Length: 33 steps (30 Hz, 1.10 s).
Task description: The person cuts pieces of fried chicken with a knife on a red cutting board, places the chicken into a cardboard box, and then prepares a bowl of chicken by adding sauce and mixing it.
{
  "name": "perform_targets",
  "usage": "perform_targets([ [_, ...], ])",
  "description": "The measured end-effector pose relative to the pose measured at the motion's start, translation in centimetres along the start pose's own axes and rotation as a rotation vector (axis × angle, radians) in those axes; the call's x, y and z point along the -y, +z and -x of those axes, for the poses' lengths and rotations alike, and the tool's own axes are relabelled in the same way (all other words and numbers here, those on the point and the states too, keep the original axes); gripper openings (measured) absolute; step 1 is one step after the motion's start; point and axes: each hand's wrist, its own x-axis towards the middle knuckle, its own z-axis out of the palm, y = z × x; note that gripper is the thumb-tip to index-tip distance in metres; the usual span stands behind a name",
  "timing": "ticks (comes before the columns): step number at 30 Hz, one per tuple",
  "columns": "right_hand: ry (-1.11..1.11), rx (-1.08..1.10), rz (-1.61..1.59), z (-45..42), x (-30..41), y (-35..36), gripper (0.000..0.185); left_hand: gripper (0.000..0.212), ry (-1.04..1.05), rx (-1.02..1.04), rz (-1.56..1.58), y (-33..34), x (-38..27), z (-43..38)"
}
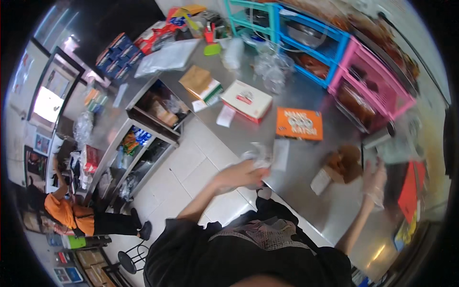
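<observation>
My left hand is over the near edge of the steel table, fingers curled. Blurred clear plastic shows at its fingertips; whether it is held or is a loose glove end is unclear. A clear plastic glove covers my right hand, raised at the right with its fingers apart. Just left of that hand stands an open brown paper box, its contents blurred. A white paper slip lies against the box. Between my hands, farther back, an orange printed box has another slip before it.
A white and red box and a kraft box stand farther left. Teal, blue and pink racks line the back. A red sheet is at right. A person in orange stands at far left, near a stool.
</observation>
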Motion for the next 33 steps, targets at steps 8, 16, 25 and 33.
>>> perform_targets([
  [8, -0.341, 0.364, -0.390, -13.0, 33.3, 2.3, 0.017, 0.022, 0.159, -1.217, -0.023, -30.4, 1.1, 9.4],
  [16, -1.005, 0.088, -0.550, -24.6, 63.4, 27.2, 0.023, 0.029, 0.367, -1.112, 0.492, -55.1, 4.6, -3.6],
  [25, -1.012, 0.036, -0.330, -34.9, 88.6, 52.0, 0.054, 0.032, 0.562, -0.595, 1.074, -66.0, 9.7, -2.5],
  [33, -0.960, 0.190, -0.231, -30.5, 89.6, 47.1, 0.025, 0.030, 0.625, -0.562, 1.217, -68.3, 10.7, 0.3],
])
